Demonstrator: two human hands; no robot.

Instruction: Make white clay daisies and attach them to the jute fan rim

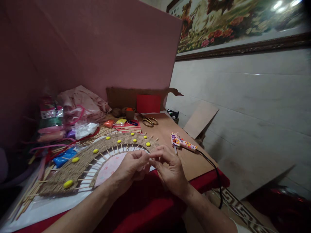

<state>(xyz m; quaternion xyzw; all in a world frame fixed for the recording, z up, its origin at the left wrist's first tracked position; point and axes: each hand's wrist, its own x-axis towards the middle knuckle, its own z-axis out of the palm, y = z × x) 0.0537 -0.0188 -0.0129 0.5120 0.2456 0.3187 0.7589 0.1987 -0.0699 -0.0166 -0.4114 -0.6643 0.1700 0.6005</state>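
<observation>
Beyond the left hand (133, 165) and right hand (173, 171), fingers pinched together, contents indiscernible, yellow discs (148, 144) could be knocked loose by brushing knuckles.

Likely home interior, craft corner: framed floral picture (218, 27) on pale tiled wall (243, 87), upper right; pink panel (109, 45), upper left; red-draped table (143, 200), lower centre, bearing glue gun (183, 142), scissors (150, 121), bagged craft supplies (52, 113), left.
</observation>
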